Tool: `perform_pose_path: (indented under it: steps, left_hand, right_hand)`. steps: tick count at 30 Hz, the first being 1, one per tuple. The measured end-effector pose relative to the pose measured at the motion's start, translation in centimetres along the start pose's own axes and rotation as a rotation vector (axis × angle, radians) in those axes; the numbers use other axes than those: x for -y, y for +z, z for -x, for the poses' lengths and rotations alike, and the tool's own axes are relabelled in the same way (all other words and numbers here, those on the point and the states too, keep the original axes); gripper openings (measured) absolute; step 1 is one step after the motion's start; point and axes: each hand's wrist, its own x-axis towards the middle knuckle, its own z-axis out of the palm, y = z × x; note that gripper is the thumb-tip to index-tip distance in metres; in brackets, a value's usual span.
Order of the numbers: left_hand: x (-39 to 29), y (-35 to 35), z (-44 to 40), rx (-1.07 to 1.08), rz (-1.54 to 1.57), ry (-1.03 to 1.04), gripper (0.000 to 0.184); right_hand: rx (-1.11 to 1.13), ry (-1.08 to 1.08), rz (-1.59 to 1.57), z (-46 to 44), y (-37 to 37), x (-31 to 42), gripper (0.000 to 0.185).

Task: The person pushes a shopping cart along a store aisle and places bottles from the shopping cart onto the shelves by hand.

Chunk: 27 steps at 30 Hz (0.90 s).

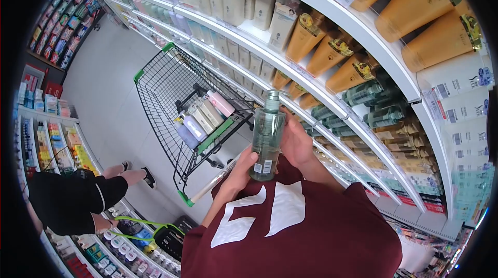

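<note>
A translucent green pump bottle (266, 135) stands nearly upright in front of my chest, its pump head on top and a white barcode label low on the side facing me. My left hand (241, 172) grips its lower left side, the thumb lying along the edge. Around the upper right side is my right hand (296, 139), its fingers partly hidden behind the bottle. Just beyond sits a black wire shopping cart (155, 88) with green corners. Several bottles (202, 117), white, lilac and pink, lie together inside it.
Curved white shelves (290, 55) run along the right, stocked with orange tubes (321, 55), pale bottles (233, 3) and dark green bottles (381, 117). At the left, a person in black (67, 200) holds a basket with bright green handles (140, 228). Grey floor (109, 70) stretches ahead.
</note>
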Motion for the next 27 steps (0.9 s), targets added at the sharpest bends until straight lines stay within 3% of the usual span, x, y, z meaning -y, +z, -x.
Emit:
perform_pose_path:
  steps: [1, 6, 8, 10, 14, 16, 20, 22, 27]
  left_hand:
    - [0.2, 0.5, -0.4, 0.063, 0.105, -0.025, 0.082]
    - [1.8, 3.7, -3.3, 0.292, 0.464, -0.102, 0.089]
    - [2.9, 5.4, -4.5, 0.348, 0.504, -0.106, 0.087]
    - [3.4, 6.8, -5.6, 0.406, 0.542, -0.108, 0.086]
    - [5.1, 8.6, -7.4, 0.166, 0.171, -0.128, 0.089]
    - [5.7, 11.0, -8.2, -0.100, 0.076, -0.018, 0.088]
    - [6.0, 13.0, -9.4, -0.152, -0.224, 0.044, 0.085]
    - [5.3, 13.7, -9.7, -0.016, -0.069, -0.053, 0.075]
    - [6.4, 14.1, -11.1, 0.259, 0.302, -0.123, 0.085]
  right_hand:
    - [0.105, -0.006, -0.066, 0.0, -1.0, 0.6, 0.068]
    - [0.095, 0.036, -0.004, 0.7, -4.8, 3.2, 0.069]
    - [0.244, 0.111, -0.039, 1.2, -7.0, 4.0, 0.069]
    - [0.243, 0.101, -0.063, 1.9, -8.5, 5.3, 0.068]
    - [0.074, -0.028, 0.033, 2.9, -11.1, 7.0, 0.058]
    - [0.005, -0.172, 0.181, 2.7, -11.7, 8.1, 0.047]
    - [-0.082, -0.145, 0.276, 3.2, -12.8, 10.2, 0.045]
    - [-0.064, -0.177, 0.339, 3.5, -14.1, 10.8, 0.047]
    - [0.145, -0.042, 0.121, 3.3, -15.7, 13.2, 0.060]
